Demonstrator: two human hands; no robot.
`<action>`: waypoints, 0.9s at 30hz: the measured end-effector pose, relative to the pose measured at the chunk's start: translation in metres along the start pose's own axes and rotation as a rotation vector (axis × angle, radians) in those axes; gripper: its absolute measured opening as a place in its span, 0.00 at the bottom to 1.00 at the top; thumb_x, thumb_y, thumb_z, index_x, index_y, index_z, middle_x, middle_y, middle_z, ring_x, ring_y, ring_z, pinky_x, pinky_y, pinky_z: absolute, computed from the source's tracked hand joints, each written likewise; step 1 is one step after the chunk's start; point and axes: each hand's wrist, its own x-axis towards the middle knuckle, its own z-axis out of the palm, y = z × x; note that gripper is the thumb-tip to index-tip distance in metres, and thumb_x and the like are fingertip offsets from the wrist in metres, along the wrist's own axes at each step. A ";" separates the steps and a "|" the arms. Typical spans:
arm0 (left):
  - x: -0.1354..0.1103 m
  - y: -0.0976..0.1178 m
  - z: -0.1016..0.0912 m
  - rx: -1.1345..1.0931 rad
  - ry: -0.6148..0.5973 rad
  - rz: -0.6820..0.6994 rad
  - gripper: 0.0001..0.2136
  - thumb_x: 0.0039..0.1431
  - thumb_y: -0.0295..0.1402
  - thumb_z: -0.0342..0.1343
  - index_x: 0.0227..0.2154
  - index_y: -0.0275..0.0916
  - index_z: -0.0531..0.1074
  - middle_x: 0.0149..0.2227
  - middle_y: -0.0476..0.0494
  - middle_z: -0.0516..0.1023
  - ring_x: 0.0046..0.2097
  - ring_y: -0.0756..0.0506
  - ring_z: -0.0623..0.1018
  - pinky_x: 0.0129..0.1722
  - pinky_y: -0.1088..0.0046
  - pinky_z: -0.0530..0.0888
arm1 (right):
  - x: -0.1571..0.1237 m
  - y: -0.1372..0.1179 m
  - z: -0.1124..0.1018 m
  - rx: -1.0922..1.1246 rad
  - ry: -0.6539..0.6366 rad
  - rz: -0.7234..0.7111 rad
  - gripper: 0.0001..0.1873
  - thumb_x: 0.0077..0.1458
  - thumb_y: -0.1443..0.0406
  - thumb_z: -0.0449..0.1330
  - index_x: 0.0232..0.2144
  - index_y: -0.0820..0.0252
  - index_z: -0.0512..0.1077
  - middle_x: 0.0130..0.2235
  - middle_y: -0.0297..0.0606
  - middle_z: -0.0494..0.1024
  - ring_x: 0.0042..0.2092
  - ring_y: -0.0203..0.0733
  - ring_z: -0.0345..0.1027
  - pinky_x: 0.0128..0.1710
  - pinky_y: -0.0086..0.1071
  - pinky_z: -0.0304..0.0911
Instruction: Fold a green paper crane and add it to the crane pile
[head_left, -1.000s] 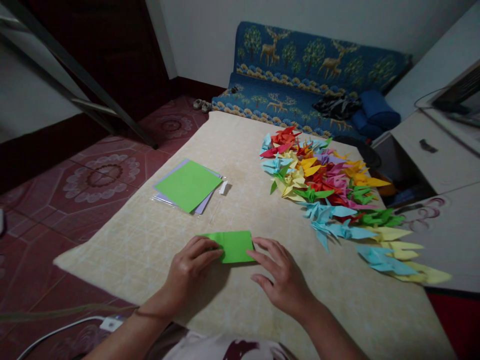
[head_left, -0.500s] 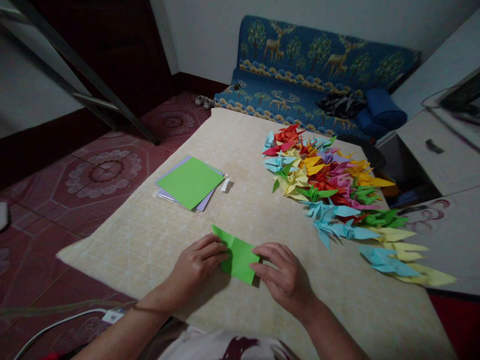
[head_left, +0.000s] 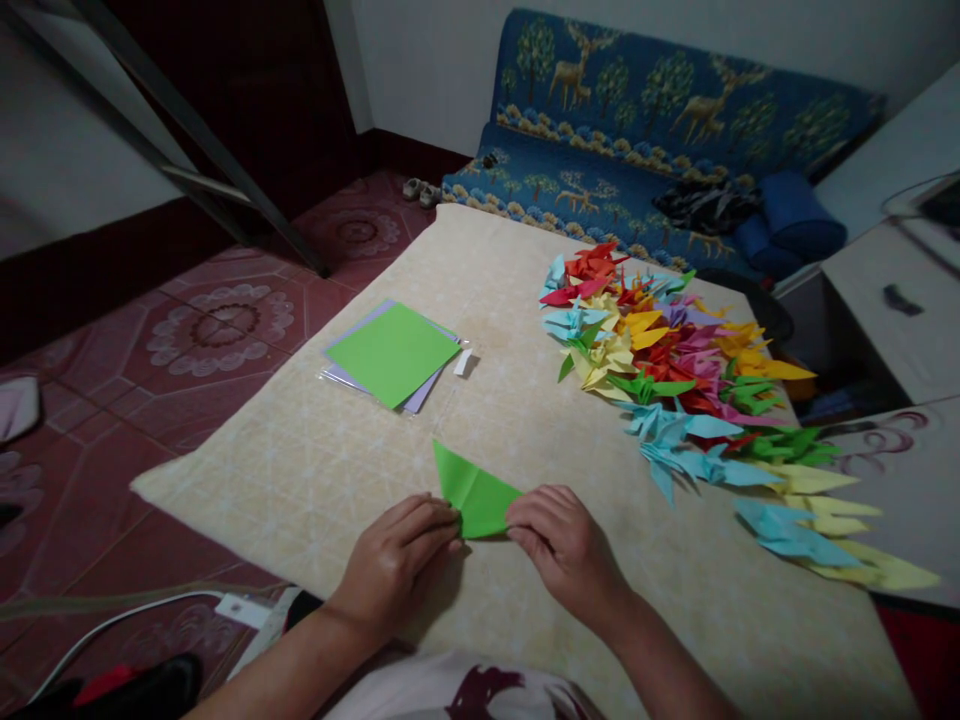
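Note:
Between my two hands is a green sheet of origami paper (head_left: pixel 480 497), creased and bent so its near edge runs level. My left hand (head_left: pixel 412 545) pinches its left near corner, fingers closed. At the right corner my right hand (head_left: pixel 559 535) grips the paper between thumb and curled fingers. Beyond them lies a stack of square paper (head_left: pixel 394 352), green on top with lilac beneath on a clear wrapper. A small white paper piece (head_left: pixel 463 363) rests at the stack's right corner. Many folded paper cranes (head_left: pixel 667 350) in several colours are heaped to the right.
The table wears a cream cloth (head_left: pixel 300 480). Behind it stands a blue patterned sofa (head_left: pixel 600 150). A white cabinet (head_left: pixel 892 350) is at the right. A metal ladder (head_left: pixel 202 180) leans at the left, and a white power strip (head_left: pixel 244 608) shows below the table edge.
The green paper, a flat rectangle before, now shows its near part folded to a slanted shape. My right fingers have closed more tightly on its corner. The whole view has shifted slightly.

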 end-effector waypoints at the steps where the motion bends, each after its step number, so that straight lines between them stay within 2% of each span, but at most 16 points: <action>1: 0.002 0.002 0.001 -0.011 0.012 -0.034 0.06 0.58 0.25 0.58 0.37 0.37 0.77 0.36 0.42 0.80 0.40 0.45 0.77 0.41 0.66 0.77 | 0.003 -0.001 0.001 0.005 0.002 0.036 0.04 0.61 0.69 0.55 0.34 0.58 0.70 0.34 0.37 0.76 0.39 0.41 0.67 0.42 0.37 0.59; 4: 0.005 0.005 0.002 -0.035 0.023 -0.116 0.03 0.58 0.26 0.58 0.33 0.37 0.76 0.33 0.41 0.78 0.37 0.46 0.75 0.34 0.69 0.74 | 0.013 -0.004 0.003 -0.014 0.001 0.121 0.05 0.61 0.68 0.55 0.32 0.58 0.68 0.34 0.36 0.75 0.39 0.41 0.66 0.42 0.35 0.57; 10: 0.010 0.008 0.003 -0.029 0.031 -0.213 0.04 0.58 0.27 0.57 0.28 0.37 0.75 0.31 0.42 0.75 0.35 0.45 0.72 0.34 0.68 0.70 | 0.028 -0.005 0.011 -0.058 0.028 0.221 0.05 0.60 0.68 0.56 0.31 0.56 0.67 0.33 0.33 0.74 0.37 0.41 0.64 0.39 0.33 0.56; 17: 0.012 0.008 0.006 0.024 0.038 -0.282 0.04 0.58 0.27 0.58 0.28 0.38 0.76 0.31 0.42 0.75 0.36 0.44 0.71 0.35 0.66 0.69 | 0.040 -0.005 0.019 -0.109 0.066 0.240 0.05 0.61 0.67 0.57 0.31 0.55 0.69 0.34 0.31 0.75 0.36 0.40 0.64 0.40 0.33 0.55; 27: 0.016 0.010 0.005 0.076 -0.019 -0.340 0.04 0.59 0.28 0.55 0.30 0.38 0.73 0.33 0.42 0.74 0.38 0.42 0.70 0.38 0.62 0.67 | 0.040 -0.006 0.028 -0.190 0.113 0.256 0.05 0.61 0.67 0.57 0.32 0.55 0.69 0.34 0.32 0.76 0.37 0.41 0.66 0.40 0.34 0.54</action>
